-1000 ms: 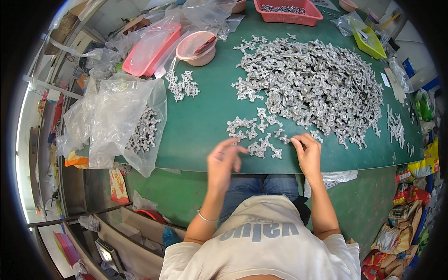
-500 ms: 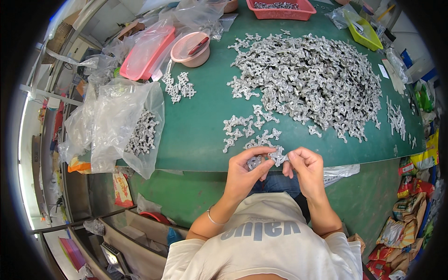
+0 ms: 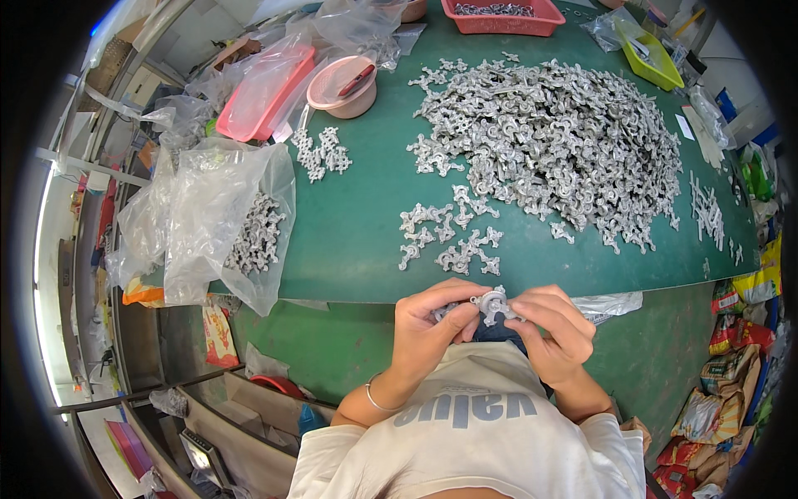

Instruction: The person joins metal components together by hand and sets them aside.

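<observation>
Between my two hands, just off the table's near edge, is a small grey cast metal part (image 3: 495,306) with rounded lobes and a ring-like middle. My left hand (image 3: 428,328) pinches its left side between thumb and fingers; more grey metal shows within that hand, partly hidden. My right hand (image 3: 555,333) grips the right side with its fingertips. A few similar loose metal parts (image 3: 445,224) lie on the green table beyond my hands. Farther off to the right spreads a big pile of metal parts (image 3: 557,150).
On the left, a clear plastic bag (image 3: 199,224) holds similar parts, near a small cluster of parts (image 3: 320,154). A pink bowl (image 3: 341,87) with a red-handled tool, red trays (image 3: 503,21) and a yellow-green basket (image 3: 652,62) stand farther back. Thin metal strips (image 3: 706,208) lie at right.
Both hands have drawn back slightly toward my body, off the table edge. The held part has been turned, and its ring-like middle now shows.
</observation>
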The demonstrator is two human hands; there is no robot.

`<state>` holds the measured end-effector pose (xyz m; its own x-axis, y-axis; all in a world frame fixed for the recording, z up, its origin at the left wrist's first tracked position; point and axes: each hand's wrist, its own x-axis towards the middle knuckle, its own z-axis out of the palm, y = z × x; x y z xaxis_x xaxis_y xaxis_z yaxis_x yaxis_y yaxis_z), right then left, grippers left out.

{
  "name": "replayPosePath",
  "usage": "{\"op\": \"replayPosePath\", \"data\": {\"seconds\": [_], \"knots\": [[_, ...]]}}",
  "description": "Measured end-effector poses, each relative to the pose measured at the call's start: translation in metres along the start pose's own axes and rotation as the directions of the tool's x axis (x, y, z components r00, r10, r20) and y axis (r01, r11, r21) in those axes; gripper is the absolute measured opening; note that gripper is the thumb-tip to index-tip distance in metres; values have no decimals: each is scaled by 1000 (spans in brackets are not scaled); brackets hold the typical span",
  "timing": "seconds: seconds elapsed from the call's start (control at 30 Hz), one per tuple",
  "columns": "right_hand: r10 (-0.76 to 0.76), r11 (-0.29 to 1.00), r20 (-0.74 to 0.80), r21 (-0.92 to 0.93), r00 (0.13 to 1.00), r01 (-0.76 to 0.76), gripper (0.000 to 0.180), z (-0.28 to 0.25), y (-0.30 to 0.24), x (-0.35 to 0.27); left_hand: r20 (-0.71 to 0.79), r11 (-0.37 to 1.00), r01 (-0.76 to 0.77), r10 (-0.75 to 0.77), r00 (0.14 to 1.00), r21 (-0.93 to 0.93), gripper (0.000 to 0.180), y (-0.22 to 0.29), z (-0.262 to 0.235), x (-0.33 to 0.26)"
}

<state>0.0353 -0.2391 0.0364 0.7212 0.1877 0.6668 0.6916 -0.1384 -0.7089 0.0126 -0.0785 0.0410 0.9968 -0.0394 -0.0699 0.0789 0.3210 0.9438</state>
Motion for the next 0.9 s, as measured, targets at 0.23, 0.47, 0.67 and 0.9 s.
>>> {"op": "replayPosePath", "data": {"seconds": [0.23, 0.47, 0.67, 0.9], "knots": [[0, 1000, 3, 10, 1000, 0, 30, -1, -4, 0, -21, 999, -33, 32, 999, -33, 15, 4, 4, -2], [8, 1000, -12, 14, 1000, -8, 29, -4, -7, 0, 17, 999, -21, 22, 1000, -46, 14, 6, 5, -2], [20, 999, -54, 42, 998, -18, 29, -7, -12, -4, 118, 987, 61, -44, 992, -150, 16, 11, 8, 2], [-66, 997, -70, 22, 995, 68, 36, -11, -15, -9, 320, 918, 254, -152, 935, -306, 20, 17, 17, 13]]}}
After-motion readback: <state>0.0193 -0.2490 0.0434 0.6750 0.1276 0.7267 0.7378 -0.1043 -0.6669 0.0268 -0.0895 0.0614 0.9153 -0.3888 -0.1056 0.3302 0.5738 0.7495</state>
